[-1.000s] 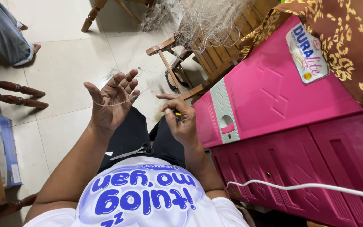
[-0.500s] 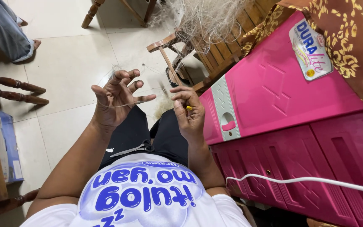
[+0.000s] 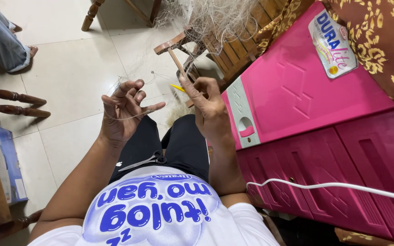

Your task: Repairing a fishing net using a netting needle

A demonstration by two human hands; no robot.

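Observation:
My left hand (image 3: 123, 113) is raised over my lap with its fingers curled, and a thin clear line is looped around them. My right hand (image 3: 208, 107) is up beside it, pinching a small yellow netting needle (image 3: 177, 87) and the line near the pale fishing net (image 3: 215, 20). The net is draped over a wooden chair (image 3: 226, 50) ahead of me. A pair of scissors (image 3: 144, 161) lies on my lap, on my black shorts.
A pink plastic cabinet (image 3: 306, 109) stands close on my right, with a white cable (image 3: 334, 186) running across it. Dark wooden furniture legs (image 3: 10, 102) and a blue box (image 3: 10, 168) are at my left. Another person's jeans leg and foot (image 3: 5, 43) are at the far left on the tiled floor.
Both hands have shifted a little. My left fingers have curled in around the line, and my right hand has lifted toward the net with the needle.

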